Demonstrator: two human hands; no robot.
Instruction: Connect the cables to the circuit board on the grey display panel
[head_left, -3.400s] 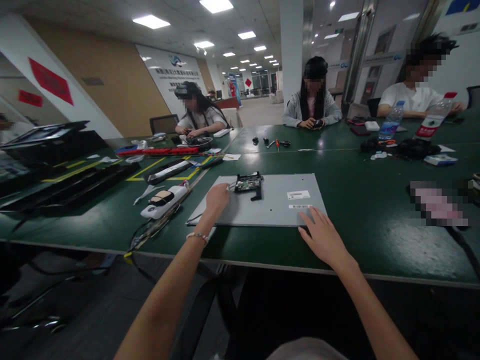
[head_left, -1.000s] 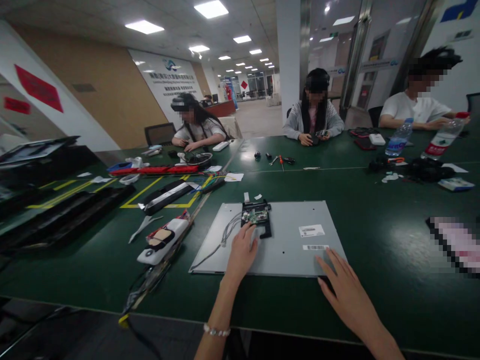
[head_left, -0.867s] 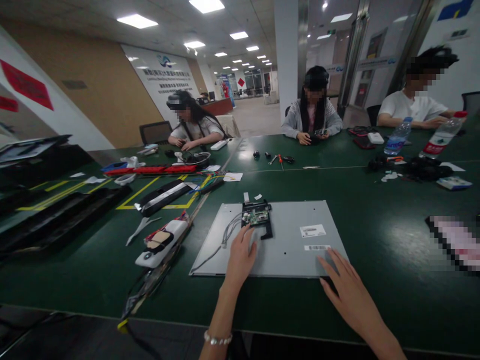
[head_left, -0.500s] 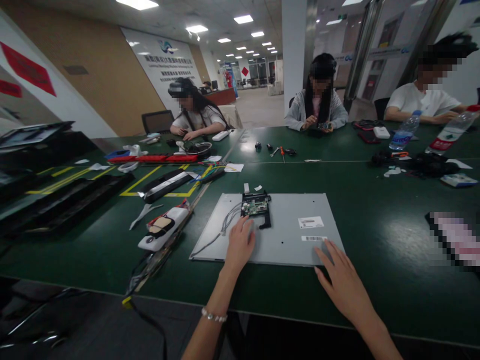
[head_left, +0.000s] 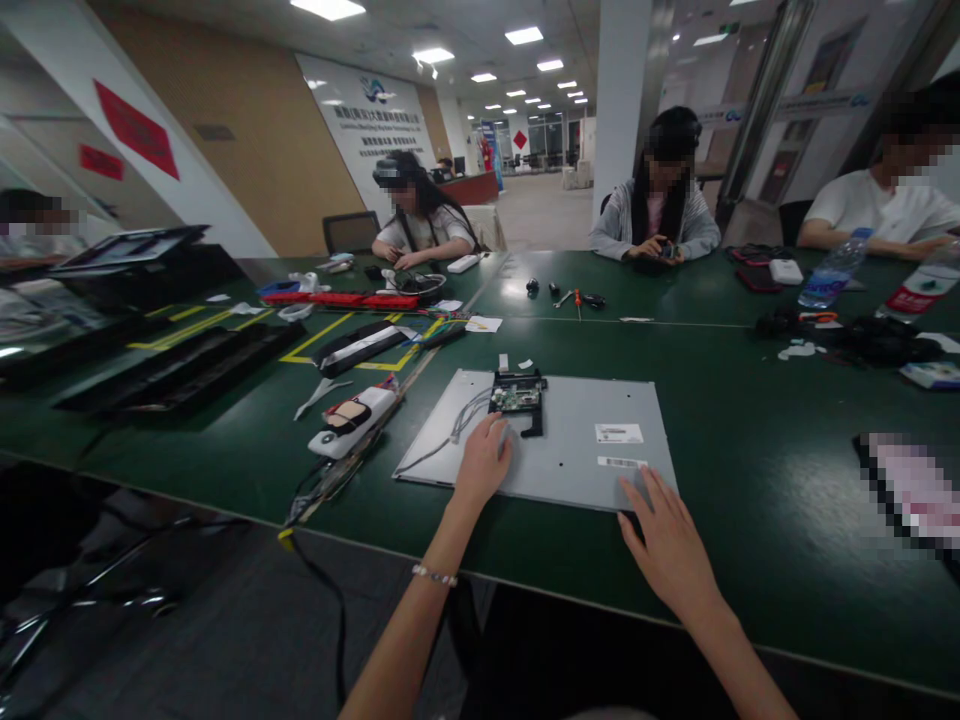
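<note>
A flat grey metal panel lies on the green table before me, with two white labels on its right part. Near its far left edge sits a green circuit board in a black plastic bracket. Grey cables run from the board toward the panel's near left corner. My left hand rests over the panel just below the board, fingers bent loosely and apart, holding nothing. At the near right corner, my right hand lies with its fingers spread, the tips over the panel's edge near the barcode label.
To the left lie a white device with wires, a black strip-shaped part and long black housings. A screwdriver lies farther back. Bottles and a blurred phone-like object are on the right. Several people sit around the table.
The camera view has turned left, showing more of the table's left side. Both hands keep nearly the same place over the panel. The panel has not visibly moved on the table.
</note>
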